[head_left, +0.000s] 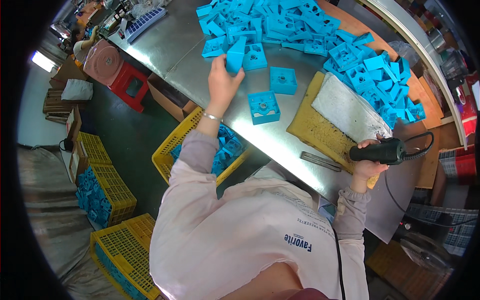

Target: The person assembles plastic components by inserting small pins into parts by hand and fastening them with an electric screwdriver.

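Note:
My left hand (223,86) grips a blue plastic box-shaped part (235,56) between thumb and fingers, tilted up at the near edge of the heap. Two more square blue parts, one open-faced (264,107) and one behind it (283,80), lie on the metal table to the right of that hand. My right hand (371,162) is wrapped around a black corded hand tool (378,151), held over the table's right side. Its working tip cannot be made out. Beneath and beside the tool lie a yellow pad (312,111) and a stained white cloth (345,102).
Blue parts are heaped (280,22) along the table's far side and right. A metal bar (320,161) lies near the front edge. Below the table, a yellow crate (162,156) holds blue parts. More yellow crates (120,190), a red stool (129,85) and a pink fan (103,62) stand left.

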### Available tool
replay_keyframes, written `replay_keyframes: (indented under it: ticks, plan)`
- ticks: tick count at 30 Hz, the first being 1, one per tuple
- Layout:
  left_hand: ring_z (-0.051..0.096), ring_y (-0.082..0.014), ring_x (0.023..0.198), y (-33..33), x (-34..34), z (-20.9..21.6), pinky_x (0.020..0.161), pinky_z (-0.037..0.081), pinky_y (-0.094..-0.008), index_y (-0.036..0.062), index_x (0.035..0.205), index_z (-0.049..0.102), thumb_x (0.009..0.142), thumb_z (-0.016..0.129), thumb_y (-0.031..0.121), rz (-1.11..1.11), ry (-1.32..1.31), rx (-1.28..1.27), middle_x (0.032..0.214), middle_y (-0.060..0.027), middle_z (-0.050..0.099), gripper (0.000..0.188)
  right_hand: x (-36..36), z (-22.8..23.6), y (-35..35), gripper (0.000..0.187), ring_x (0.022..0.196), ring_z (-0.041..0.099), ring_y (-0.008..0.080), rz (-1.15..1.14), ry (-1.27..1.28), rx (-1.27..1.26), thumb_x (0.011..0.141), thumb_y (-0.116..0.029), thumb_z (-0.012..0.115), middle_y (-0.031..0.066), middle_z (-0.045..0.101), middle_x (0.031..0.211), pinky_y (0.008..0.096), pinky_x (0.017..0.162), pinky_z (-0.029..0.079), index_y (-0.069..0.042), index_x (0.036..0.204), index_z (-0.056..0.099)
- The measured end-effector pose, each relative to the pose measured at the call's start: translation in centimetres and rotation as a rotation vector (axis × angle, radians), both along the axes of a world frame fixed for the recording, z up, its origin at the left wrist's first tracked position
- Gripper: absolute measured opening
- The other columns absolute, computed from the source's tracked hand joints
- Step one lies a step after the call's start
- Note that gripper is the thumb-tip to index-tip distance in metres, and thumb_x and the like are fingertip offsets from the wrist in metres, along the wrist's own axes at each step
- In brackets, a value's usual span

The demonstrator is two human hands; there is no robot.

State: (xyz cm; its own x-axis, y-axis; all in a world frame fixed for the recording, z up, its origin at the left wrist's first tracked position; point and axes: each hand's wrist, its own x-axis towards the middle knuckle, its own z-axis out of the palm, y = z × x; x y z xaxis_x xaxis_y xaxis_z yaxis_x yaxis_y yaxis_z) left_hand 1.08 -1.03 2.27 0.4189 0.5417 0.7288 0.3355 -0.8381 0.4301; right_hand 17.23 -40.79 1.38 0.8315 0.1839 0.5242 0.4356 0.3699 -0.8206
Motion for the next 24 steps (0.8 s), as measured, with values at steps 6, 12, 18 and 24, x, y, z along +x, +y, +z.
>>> replay_keyframes:
  ticks: [6, 12, 18, 24]
  plan:
    - [0.058, -0.0174, 0.095, -11.8, -0.2, 2.5, 0.085, 0.048, -0.0302, 0.0056, 0.110, 0.047, 0.080, 0.067, -0.005, -0.769, -0.663, -1.196, 0.108, -0.0072, 0.057, 0.037, -1.1, 2.8, 1.0, 0.087, 0.064, 0.056, 0.0200, -0.078, -0.080, -0.010, 0.079, -0.066, 0.058, 0.0115, 0.057, 0.073, 0.0291, 0.061, 0.047, 0.007, 0.122, 0.041]
    - [0.053, -0.0197, 0.112, -21.4, -0.6, 4.0, 0.097, 0.044, -0.0344, 0.0058, 0.123, 0.042, 0.080, 0.066, -0.006, -1.135, -0.765, -1.561, 0.117, -0.0083, 0.052, 0.051, -5.6, 9.4, 3.6, 0.059, 0.070, 0.057, 0.0074, 0.040, 0.176, -0.341, 0.070, -0.001, 0.078, 0.0000, 0.061, 0.078, 0.0225, 0.065, 0.046, 0.003, 0.123, 0.052]
    - [0.054, -0.0207, 0.114, -24.1, 0.2, 4.3, 0.096, 0.046, -0.0356, 0.0040, 0.124, 0.040, 0.079, 0.068, -0.005, -1.259, -0.658, -1.539, 0.119, -0.0091, 0.052, 0.054, -6.7, 9.7, 3.8, 0.059, 0.078, 0.058, 0.0081, 0.013, 0.079, -0.270, 0.068, -0.002, 0.080, 0.0037, 0.065, 0.091, 0.0228, 0.069, 0.048, 0.004, 0.120, 0.055]
    - [0.053, -0.0175, 0.112, -24.3, 0.1, 3.3, 0.097, 0.046, -0.0337, -0.0006, 0.129, 0.035, 0.085, 0.065, 0.000, -1.248, -0.418, -1.368, 0.120, -0.0112, 0.052, 0.053, -5.9, 8.4, 2.1, 0.049, 0.088, 0.057, 0.0096, -0.119, 0.134, -0.308, 0.068, 0.000, 0.078, 0.0059, 0.063, 0.105, 0.0246, 0.078, 0.047, 0.003, 0.113, 0.058]
